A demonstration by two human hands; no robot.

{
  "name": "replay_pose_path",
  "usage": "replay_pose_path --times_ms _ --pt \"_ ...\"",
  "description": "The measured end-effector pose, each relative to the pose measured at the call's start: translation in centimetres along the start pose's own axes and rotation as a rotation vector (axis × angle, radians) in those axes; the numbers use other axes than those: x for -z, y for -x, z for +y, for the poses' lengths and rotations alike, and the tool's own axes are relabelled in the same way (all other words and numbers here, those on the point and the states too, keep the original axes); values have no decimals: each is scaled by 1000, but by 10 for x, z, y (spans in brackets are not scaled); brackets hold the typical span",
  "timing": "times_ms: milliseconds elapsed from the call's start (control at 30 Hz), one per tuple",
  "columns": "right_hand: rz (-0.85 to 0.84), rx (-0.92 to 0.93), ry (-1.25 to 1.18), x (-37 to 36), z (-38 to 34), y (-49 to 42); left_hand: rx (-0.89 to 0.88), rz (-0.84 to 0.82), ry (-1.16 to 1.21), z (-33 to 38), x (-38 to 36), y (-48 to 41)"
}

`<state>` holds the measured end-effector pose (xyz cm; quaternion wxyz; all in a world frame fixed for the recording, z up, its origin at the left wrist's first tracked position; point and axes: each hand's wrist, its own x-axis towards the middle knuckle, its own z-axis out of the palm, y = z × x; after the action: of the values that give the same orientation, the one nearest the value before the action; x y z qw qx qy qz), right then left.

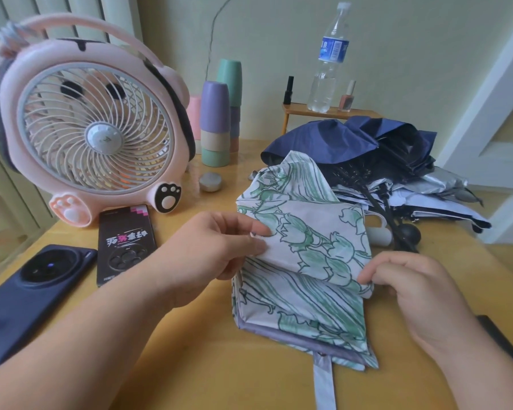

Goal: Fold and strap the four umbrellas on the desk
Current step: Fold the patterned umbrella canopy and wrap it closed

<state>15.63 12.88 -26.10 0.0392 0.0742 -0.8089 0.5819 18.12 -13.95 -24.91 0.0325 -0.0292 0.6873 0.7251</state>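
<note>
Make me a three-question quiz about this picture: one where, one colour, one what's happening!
1. Where does the clear plastic water bottle stand?
A. on the small wooden shelf
B. on the floor
C. on a chair
2. What colour is the round animal-shaped desk fan?
A. blue
B. pink
C. green
3. The grey strap of the white umbrella with green flower print is:
A. wrapped round it
B. lying loose
C. missing
Answers: 1 A, its base rests on the shelf; 2 B, its body is pink; 3 B, it lies flat, unfastened.
</note>
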Motion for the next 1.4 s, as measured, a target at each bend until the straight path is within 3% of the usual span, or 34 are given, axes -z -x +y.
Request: replay_pose_path --times_ms 100,300,467,600,700,800,933,1033,1133,1267,1400 --pt "-70 9 86 2 1 1 -27 30 -116 1 0 1" --pt "-63 -40 365 -2 7 0 -114 165 -809 -4 1 2" --pt "-86 -14 478 -5 8 -2 -130 141 -1027 -7 -5 3" --pt "-92 -5 478 -6 14 -3 -490 247 -1234 -12 -10 -4" --pt "-100 5 480 -7 15 -3 -549 49 -1396 -15 -14 -9" --pt "-112 -52 448 -8 16 -2 -492 -110 -1413 -19 -17 -13" --pt "-70 -56 607 -6 4 3 -501 -134 -1435 -28 -10 -17" --pt "73 333 895 -18 -23 3 -492 -167 -1454 -30 -12 -21" --pt "34 610 842 -48 -38 -15 -512 -196 -1468 -31 -15 -21" --pt "-133 492 931 -73 -19 -50 -545 -194 -1594 -36 -10 -14" --pt "-124 346 1095 -67 16 -59 -331 -192 -1659 -30 -10 8"
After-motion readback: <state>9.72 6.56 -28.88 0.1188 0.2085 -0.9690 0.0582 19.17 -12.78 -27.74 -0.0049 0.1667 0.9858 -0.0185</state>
